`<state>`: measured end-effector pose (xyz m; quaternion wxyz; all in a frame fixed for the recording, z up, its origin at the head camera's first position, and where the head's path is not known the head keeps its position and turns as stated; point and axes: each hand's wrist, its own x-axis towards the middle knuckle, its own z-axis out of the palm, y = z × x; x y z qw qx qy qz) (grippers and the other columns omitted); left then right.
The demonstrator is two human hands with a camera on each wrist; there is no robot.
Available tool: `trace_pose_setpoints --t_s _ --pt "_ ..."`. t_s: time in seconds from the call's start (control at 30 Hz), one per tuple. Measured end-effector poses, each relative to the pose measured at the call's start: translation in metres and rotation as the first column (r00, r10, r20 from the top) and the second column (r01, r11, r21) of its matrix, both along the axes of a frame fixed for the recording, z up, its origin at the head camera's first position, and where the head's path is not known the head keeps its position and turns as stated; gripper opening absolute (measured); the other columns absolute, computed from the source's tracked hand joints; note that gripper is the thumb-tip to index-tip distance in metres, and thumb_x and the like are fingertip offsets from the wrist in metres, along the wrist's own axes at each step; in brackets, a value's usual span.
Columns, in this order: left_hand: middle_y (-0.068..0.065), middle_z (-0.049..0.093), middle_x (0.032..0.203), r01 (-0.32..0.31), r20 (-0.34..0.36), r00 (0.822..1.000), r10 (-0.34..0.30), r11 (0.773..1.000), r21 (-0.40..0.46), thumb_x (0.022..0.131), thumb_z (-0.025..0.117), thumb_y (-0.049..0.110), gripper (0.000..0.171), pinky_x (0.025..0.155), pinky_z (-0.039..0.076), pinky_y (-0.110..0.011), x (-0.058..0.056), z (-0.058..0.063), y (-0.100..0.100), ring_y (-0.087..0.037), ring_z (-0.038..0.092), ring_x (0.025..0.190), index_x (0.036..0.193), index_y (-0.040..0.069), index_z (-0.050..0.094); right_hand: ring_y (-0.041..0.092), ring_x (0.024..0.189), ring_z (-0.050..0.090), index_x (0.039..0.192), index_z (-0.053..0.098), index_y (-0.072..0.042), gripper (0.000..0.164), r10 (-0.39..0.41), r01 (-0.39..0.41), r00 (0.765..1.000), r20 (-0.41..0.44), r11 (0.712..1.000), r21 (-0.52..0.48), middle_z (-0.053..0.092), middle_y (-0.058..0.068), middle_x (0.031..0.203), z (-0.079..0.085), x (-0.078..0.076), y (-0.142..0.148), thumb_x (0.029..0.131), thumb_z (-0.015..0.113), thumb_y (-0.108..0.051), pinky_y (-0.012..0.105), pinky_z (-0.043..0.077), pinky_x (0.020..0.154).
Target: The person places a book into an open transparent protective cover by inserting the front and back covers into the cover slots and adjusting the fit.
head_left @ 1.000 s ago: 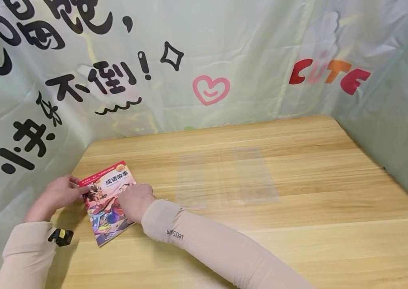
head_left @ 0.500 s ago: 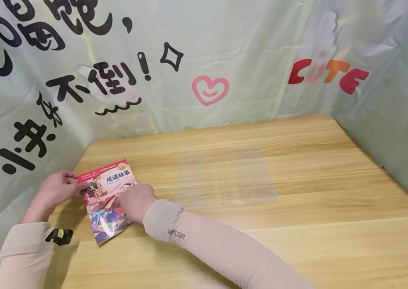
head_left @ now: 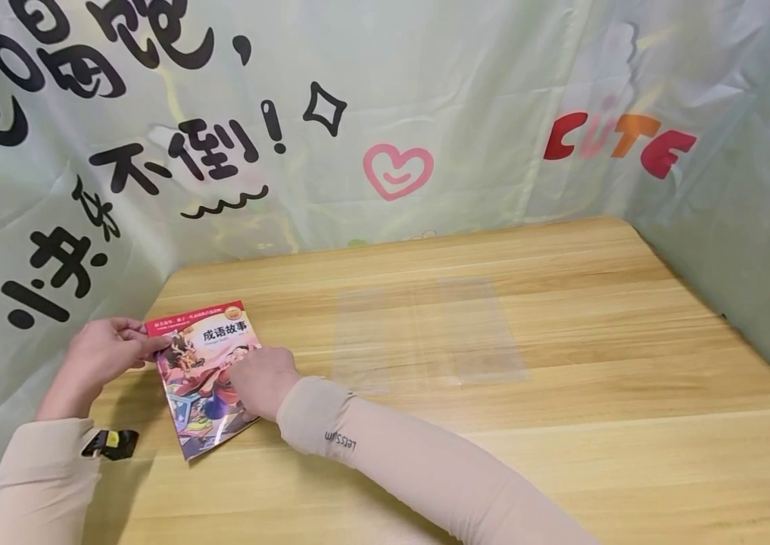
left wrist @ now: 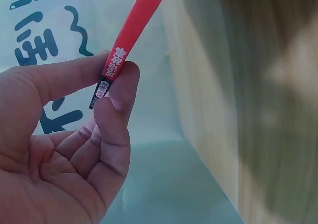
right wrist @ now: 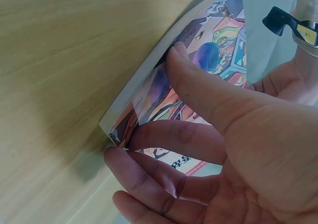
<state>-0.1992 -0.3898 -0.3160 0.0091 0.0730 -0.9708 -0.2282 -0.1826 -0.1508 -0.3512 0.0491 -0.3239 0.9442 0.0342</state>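
Observation:
A thin picture book (head_left: 210, 378) with a red top band and Chinese title is tilted up off the table at the left. My left hand (head_left: 101, 352) pinches its spine near the upper left corner, thumb on the cover; the left wrist view shows the red spine (left wrist: 121, 50) between thumb and fingers. My right hand (head_left: 265, 382) grips the book's opposite, open edge. In the right wrist view, its thumb (right wrist: 186, 77) lies at the cover's edge and its curled fingers (right wrist: 144, 177) are at a corner. The pages bow slightly there.
A transparent plastic book cover (head_left: 428, 333) lies spread on the wooden table (head_left: 596, 439), right of the book. Printed fabric (head_left: 480, 113) hangs behind the table and along both sides. A black strap device (head_left: 112, 444) sits on the left wrist.
The book has shifted slightly up and to the right, with both hands still on it. The left hand has risen a little; the right has slid slightly rightward. The plastic cover stays put.

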Motion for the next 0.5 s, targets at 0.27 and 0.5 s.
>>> trace_pose_setpoints --t_s 0.27,0.5 --pt "-0.007 0.069 0.077 0.09 0.006 0.996 -0.091 0.99 0.104 0.094 0.057 0.047 0.05 0.06 0.05 -0.032 0.002 -0.001 0.012 -0.021 0.068 0.066 0.102 -0.002 0.053 0.009 0.075 0.056 0.103 0.071 -0.035 0.042 -0.004 0.004 1.0 -0.018 1.0 -0.014 0.066 -0.011 0.093 -0.001 0.0 0.002 0.069 0.076 -0.058 0.029 0.05 0.052" --pt "-0.015 0.065 0.083 0.124 -0.023 0.992 -0.122 0.984 0.131 0.101 0.044 0.043 0.048 0.06 0.052 -0.035 0.006 0.0 0.025 -0.023 0.068 0.065 0.11 -0.003 0.04 0.008 0.069 0.055 0.092 0.068 -0.031 0.04 -0.03 0.03 1.0 0.0 0.998 -0.051 0.064 -0.011 0.085 -0.002 -0.002 0.008 0.067 0.074 -0.062 0.031 0.049 0.052"
